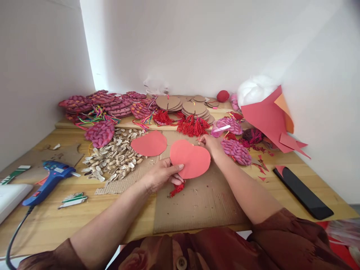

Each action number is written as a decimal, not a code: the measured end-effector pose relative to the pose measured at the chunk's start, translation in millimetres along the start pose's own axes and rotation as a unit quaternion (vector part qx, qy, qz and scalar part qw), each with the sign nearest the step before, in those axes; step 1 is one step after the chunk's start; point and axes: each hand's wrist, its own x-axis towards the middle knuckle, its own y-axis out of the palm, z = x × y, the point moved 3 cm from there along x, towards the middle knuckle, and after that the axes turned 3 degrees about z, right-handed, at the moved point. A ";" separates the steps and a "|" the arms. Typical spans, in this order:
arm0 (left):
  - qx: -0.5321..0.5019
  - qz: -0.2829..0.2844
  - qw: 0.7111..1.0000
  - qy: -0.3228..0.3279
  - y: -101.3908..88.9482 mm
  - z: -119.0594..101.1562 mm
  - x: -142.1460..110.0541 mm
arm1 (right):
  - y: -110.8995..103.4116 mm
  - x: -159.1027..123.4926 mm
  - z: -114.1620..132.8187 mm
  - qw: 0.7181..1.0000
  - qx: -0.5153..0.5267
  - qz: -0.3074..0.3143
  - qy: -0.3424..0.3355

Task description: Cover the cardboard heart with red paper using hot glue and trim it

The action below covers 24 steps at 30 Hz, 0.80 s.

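Note:
My left hand grips the lower left edge of a rounded, roughly heart-shaped red paper, thumb on top and fingers beneath. A red tassel sticks out below these fingers; what it is fixed to is hidden. Just past the paper's upper right edge, my right hand is closed, its fingertips pinching what looks like a thin red cord. Another red paper piece lies flat to the left, partly over peanut shells. Both hands are above a cardboard sheet.
A blue glue gun lies at left, its cable trailing forward. Cardboard discs with red tassels and pink shell-covered discs line the back. Clear-handled scissors, dark yarn, red paper sheets and a black phone are at right.

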 end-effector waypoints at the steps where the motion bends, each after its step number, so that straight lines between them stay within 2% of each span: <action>1: 0.000 0.002 1.000 -0.003 -0.2 0.1 0.1 | 0.7 -5.4 -1.2 1.000 -0.007 0.006 -0.002; 8: -0.038 -0.041 0.997 0.046 -7.5 -12.4 0.5 | -7.2 -71.0 -31.1 0.996 -0.082 0.011 -0.024; 12: -0.060 -0.068 0.994 0.057 -7.5 -15.9 0.4 | -19.1 -105.7 -69.8 0.991 -0.129 0.012 -0.031; 15: -0.067 -0.069 0.994 0.046 -4.2 -12.9 0.5 | -34.3 -122.7 -100.2 0.987 -0.161 -0.017 -0.012; 17: -0.071 -0.064 0.995 0.035 -0.5 -10.9 -0.1 | -44.6 -129.4 -109.6 0.984 -0.170 -0.043 -0.005; 20: -0.081 -0.054 0.995 0.023 9.9 -10.1 -4.7 | -54.5 -130.3 -98.0 0.984 -0.157 -0.073 -0.028; 24: -0.099 -0.026 0.995 0.004 30.1 -2.2 -21.0 | -51.0 -102.1 -55.5 0.987 -0.119 -0.069 -0.088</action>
